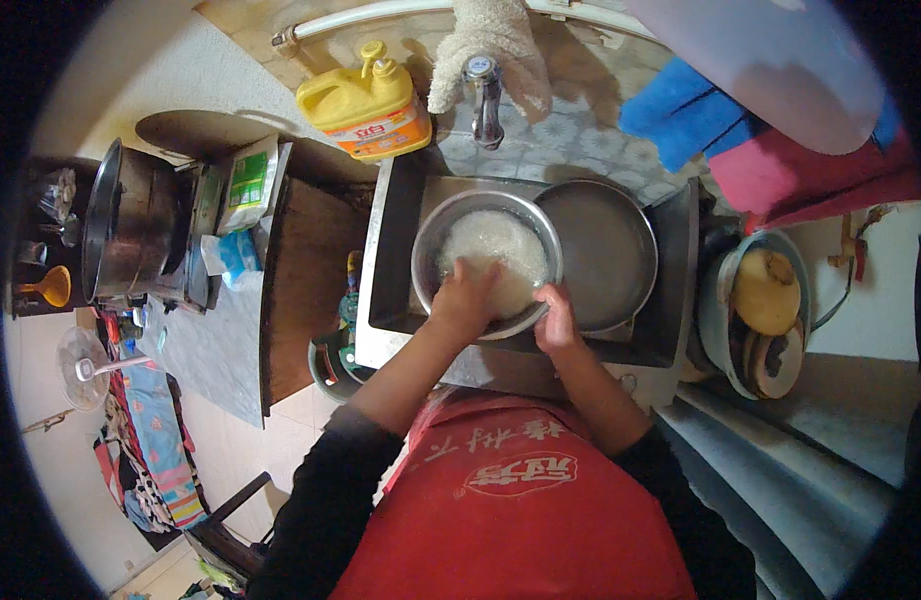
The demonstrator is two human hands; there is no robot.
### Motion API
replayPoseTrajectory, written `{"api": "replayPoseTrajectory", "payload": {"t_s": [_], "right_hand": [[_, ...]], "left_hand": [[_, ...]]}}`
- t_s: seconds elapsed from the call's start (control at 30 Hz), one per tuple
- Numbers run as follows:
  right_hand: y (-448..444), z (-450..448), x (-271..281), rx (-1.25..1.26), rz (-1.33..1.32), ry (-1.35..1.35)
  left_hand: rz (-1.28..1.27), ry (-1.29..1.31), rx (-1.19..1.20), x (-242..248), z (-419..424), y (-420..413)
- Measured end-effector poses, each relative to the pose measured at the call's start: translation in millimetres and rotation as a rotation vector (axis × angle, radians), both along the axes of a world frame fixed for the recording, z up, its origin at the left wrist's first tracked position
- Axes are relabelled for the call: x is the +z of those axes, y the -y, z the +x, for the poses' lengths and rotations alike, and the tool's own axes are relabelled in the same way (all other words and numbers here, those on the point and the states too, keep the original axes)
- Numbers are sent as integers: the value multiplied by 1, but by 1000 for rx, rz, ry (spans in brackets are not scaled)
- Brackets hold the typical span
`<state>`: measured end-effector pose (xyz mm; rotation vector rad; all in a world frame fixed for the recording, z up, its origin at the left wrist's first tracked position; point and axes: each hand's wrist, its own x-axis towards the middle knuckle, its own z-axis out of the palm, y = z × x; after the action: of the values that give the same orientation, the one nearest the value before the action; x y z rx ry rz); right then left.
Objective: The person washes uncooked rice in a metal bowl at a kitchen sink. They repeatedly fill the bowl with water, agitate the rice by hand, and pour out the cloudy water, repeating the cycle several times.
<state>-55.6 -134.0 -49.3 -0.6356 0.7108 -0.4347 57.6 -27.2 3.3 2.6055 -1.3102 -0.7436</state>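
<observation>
In the sink point(663, 247) a stainless steel bowl point(426, 232) holds white grains that look like rice point(494, 236), in cloudy water. My left hand point(464, 296) reaches into the bowl over its near side, fingers spread and dipped in the water by the grains; the fingertips are partly hidden. With thumb and fingers, my right hand point(556, 319) grips the bowl's rim at the near right. A wider, shallow metal pan point(603, 255) lies to the right, partly covered by the bowl and holding greyish liquid.
Behind the sink stand a chrome faucet point(487, 105), a hanging cream towel point(494, 41) and a yellow detergent jug point(367, 109). Blue cloth point(678, 112) hangs at the right, above a tub point(719, 300) with round boards. A grey counter point(213, 352) with a large pot point(130, 225) is on the left.
</observation>
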Motion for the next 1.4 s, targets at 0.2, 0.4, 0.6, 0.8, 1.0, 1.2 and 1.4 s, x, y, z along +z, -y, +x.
{"api": "replayPoseTrajectory", "payload": {"t_s": [0.2,0.4,0.6,0.8,1.0,1.2,1.4], "right_hand": [[-12,-1,-6,5,60,-74],[-14,-4,-1,43,63,12],[-11,-1,8,77,72,-17],[-15,4,12,64,39,-7],[-14,3,1,104,45,53],[-12,-1,-4,147,18,67],[-11,-1,2,83,4,0]], "left_hand": [[-111,-42,20,-36,-6,21],[-30,-122,28,-7,7,38],[-259,149,15,30,15,11],[-90,51,-4,17,14,22],[-149,24,-249,-10,6,27],[-331,-147,-177,-28,2,17],[-128,-90,50,-3,15,-1]]}}
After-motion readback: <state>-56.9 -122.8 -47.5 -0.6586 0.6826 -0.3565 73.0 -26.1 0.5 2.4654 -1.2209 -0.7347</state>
